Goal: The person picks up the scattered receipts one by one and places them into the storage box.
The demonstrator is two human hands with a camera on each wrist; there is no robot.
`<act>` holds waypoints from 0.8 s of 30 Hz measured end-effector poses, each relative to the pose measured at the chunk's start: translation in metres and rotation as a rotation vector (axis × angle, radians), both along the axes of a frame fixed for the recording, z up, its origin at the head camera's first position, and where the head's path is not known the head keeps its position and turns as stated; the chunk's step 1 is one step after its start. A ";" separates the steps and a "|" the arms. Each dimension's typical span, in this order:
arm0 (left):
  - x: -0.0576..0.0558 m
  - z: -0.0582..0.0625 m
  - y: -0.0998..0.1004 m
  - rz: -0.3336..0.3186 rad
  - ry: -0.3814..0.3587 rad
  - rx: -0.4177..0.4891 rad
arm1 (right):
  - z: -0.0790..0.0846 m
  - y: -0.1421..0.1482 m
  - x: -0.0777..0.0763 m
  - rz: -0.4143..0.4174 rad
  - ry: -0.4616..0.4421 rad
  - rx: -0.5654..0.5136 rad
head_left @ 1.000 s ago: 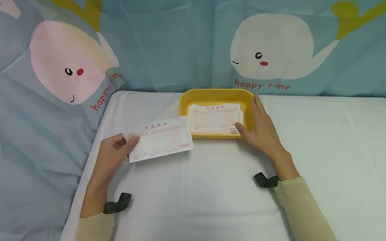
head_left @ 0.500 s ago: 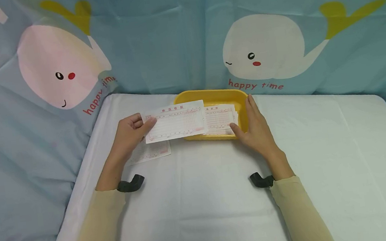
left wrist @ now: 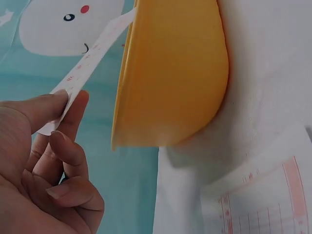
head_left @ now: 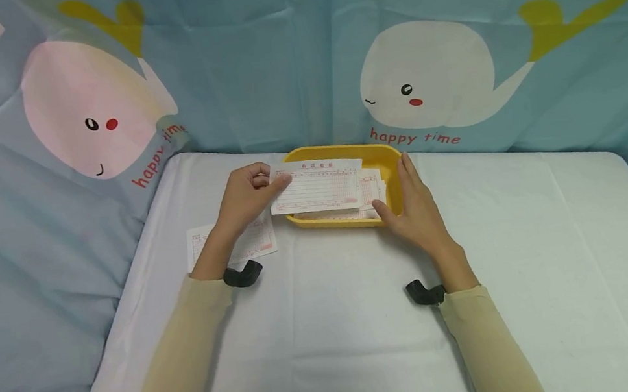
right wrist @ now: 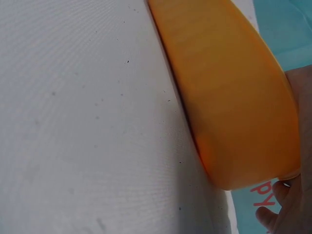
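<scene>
My left hand [head_left: 246, 198] pinches a white printed receipt slip [head_left: 319, 189] by its left end, thumb on top. In the left wrist view that slip [left wrist: 87, 66] slants from the fingers to the rim of the yellow plastic tray [left wrist: 175, 73]. Seen from the head, it hangs over the left and middle of the tray [head_left: 338, 149], covering most of the receipt slips [head_left: 372, 181] lying inside. My right hand [head_left: 423, 212] holds the tray's right end, thumb over the front rim and fingers along the side.
Another receipt slip [head_left: 257, 239] lies on the white-covered table [head_left: 341, 323], left of the tray and partly under my left wrist. A blue curtain [head_left: 251, 66] with whale prints rises right behind the tray and along the left side.
My left hand has carried its receipt slip right and away from me, over the tray. The slip on the table has come into view. My right hand has kept its place on the tray.
</scene>
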State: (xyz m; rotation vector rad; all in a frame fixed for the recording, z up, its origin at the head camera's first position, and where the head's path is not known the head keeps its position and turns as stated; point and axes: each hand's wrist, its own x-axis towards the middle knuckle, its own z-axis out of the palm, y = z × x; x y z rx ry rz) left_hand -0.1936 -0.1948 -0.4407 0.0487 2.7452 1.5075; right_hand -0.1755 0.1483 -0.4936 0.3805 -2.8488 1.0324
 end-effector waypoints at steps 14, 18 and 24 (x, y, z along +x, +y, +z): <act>-0.027 0.020 0.030 -0.173 -0.054 -0.082 | 0.002 0.001 -0.001 0.008 -0.001 0.029; -0.038 0.021 0.037 -0.201 -0.129 -0.083 | 0.002 0.001 -0.001 0.014 0.001 0.031; -0.047 0.022 0.046 -0.192 -0.193 -0.082 | 0.001 0.001 -0.002 0.013 -0.008 0.029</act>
